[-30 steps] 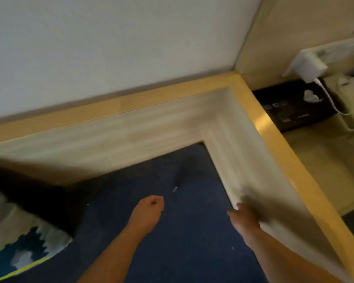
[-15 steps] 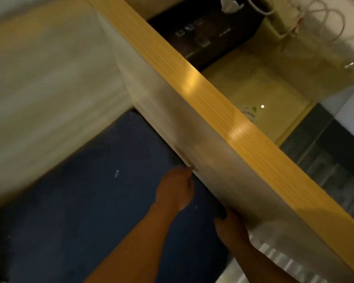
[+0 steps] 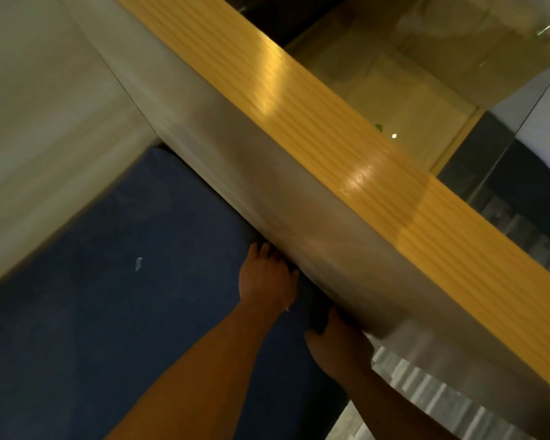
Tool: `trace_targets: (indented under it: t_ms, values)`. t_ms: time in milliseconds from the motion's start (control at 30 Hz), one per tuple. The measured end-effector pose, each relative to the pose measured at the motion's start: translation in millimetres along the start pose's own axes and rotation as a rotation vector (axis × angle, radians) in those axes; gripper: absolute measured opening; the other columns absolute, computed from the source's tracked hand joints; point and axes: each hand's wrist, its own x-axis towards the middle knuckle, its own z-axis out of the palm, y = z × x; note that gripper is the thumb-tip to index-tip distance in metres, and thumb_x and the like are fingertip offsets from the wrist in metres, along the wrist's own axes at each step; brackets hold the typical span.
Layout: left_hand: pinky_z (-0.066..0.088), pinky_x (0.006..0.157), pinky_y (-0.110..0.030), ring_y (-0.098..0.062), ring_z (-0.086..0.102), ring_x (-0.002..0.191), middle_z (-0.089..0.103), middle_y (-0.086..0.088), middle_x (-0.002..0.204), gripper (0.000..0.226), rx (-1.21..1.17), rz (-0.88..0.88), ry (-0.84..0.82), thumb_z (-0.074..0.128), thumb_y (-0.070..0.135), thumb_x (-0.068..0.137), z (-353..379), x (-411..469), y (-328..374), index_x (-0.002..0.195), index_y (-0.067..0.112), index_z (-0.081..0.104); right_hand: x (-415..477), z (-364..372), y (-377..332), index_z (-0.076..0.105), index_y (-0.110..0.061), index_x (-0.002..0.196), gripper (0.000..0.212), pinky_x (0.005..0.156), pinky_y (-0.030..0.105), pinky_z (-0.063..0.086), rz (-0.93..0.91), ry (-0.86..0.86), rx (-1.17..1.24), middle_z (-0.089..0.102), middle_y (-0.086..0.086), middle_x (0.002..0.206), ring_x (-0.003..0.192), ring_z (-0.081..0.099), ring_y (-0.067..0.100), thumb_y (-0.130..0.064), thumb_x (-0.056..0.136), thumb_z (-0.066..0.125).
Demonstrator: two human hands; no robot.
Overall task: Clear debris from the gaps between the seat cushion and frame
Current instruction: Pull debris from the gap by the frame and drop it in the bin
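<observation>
A dark blue seat cushion [image 3: 115,312] fills the lower left, boxed in by a pale grey padded frame [image 3: 267,198] topped with a yellow wooden rail [image 3: 331,122]. My left hand [image 3: 265,277] lies flat on the cushion, its fingertips pushed into the gap at the foot of the right-hand frame wall. My right hand [image 3: 337,341] presses into the same gap nearer to me, its fingers partly hidden under the padding. A small white scrap of debris [image 3: 138,263] lies loose on the cushion, left of both hands.
Beyond the wooden rail sits a pale yellow table surface [image 3: 404,100] with a dark strip behind it. A striped light fabric [image 3: 426,385] shows at the lower right. The left frame wall [image 3: 45,154] meets the right one in a corner.
The view has swung right and down along the right frame wall. My left hand has crossed from mid-cushion to the gap, and both hands now press into it.
</observation>
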Motion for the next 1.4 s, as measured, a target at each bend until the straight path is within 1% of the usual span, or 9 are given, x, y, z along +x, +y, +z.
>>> trace_targets:
  t_ms: [233,400,533,700,767,867,933,1200,1400]
  values:
    - [0.012,0.115,-0.047,-0.022,0.051,0.109,0.071,0.001,0.082,0.041,0.010,-0.006,-0.017,0.038,0.040,0.093,-8,4,6,0.074,0.020,0.069,18,-13,-14,0.055,-0.015,0.115,0.037,0.082,0.038,0.050,-0.028,-0.133,0.196,0.066,0.008,0.106,0.098,0.063,0.028,-0.030,0.082,0.048]
    - [0.025,0.106,-0.041,-0.021,0.055,0.081,0.043,0.006,0.048,0.044,0.093,0.130,-0.041,0.045,0.026,0.090,-2,6,14,0.048,0.025,0.036,27,-8,-15,0.059,-0.015,0.107,0.032,0.079,0.036,0.049,0.017,-0.159,0.266,0.067,0.009,0.104,0.099,0.063,0.028,-0.029,0.080,0.050]
    - [0.030,0.100,-0.035,-0.021,0.058,0.078,0.050,0.002,0.054,0.041,0.071,0.198,-0.111,0.050,0.024,0.089,4,10,19,0.051,0.024,0.036,34,4,-12,0.059,-0.015,0.111,0.037,0.084,0.041,0.051,-0.004,-0.171,0.354,0.068,0.009,0.105,0.099,0.064,0.030,-0.025,0.076,0.053]
    - [0.025,0.106,-0.035,-0.022,0.059,0.092,0.073,-0.005,0.081,0.026,-0.058,0.230,-0.125,0.054,0.034,0.086,19,10,30,0.080,0.017,0.072,48,13,-18,0.038,-0.017,0.138,0.051,0.107,0.037,0.033,-0.113,-0.244,-0.206,0.042,0.009,0.143,0.132,0.040,0.025,-0.037,0.092,0.045]
    - [0.024,0.105,-0.036,-0.022,0.058,0.098,0.074,-0.005,0.086,0.032,-0.096,0.225,-0.115,0.050,0.038,0.084,24,11,28,0.085,0.017,0.074,46,8,-18,0.046,-0.017,0.131,0.042,0.104,0.037,0.036,-0.115,-0.266,-0.100,0.048,0.011,0.138,0.128,0.045,0.026,-0.032,0.092,0.047]
    - [0.020,0.104,-0.035,-0.022,0.056,0.102,0.073,-0.007,0.091,0.043,-0.201,0.187,-0.123,0.035,0.037,0.080,25,14,25,0.085,0.015,0.072,35,5,-9,0.060,-0.026,0.093,0.012,0.076,0.025,0.050,-0.013,-0.161,0.550,0.069,0.004,0.101,0.107,0.062,0.029,-0.019,0.085,0.055]
    - [0.019,0.105,-0.035,-0.021,0.055,0.106,0.072,-0.008,0.096,0.051,-0.269,0.169,-0.146,0.026,0.036,0.072,23,15,25,0.086,0.014,0.070,31,3,-6,0.060,-0.026,0.087,0.017,0.065,0.019,0.046,-0.026,-0.147,0.743,0.064,-0.008,0.080,0.101,0.064,0.028,-0.010,0.082,0.058]
    - [0.021,0.107,-0.033,-0.017,0.058,0.098,0.070,-0.002,0.083,0.037,-0.376,0.134,-0.113,0.032,0.040,0.073,25,7,21,0.074,0.021,0.064,25,9,0,0.063,-0.034,0.087,0.029,0.082,0.029,0.049,-0.110,-0.122,0.952,0.066,-0.014,0.091,0.085,0.062,0.005,-0.006,0.084,0.058]
    - [0.020,0.112,-0.032,-0.013,0.061,0.094,0.073,-0.001,0.075,0.036,-0.502,0.117,0.018,0.048,0.041,0.089,22,0,21,0.068,0.021,0.070,16,8,-1,0.066,-0.028,0.085,0.012,0.066,0.008,0.045,-0.144,0.003,0.964,0.065,-0.023,0.085,0.075,0.062,-0.007,-0.023,0.088,0.055]
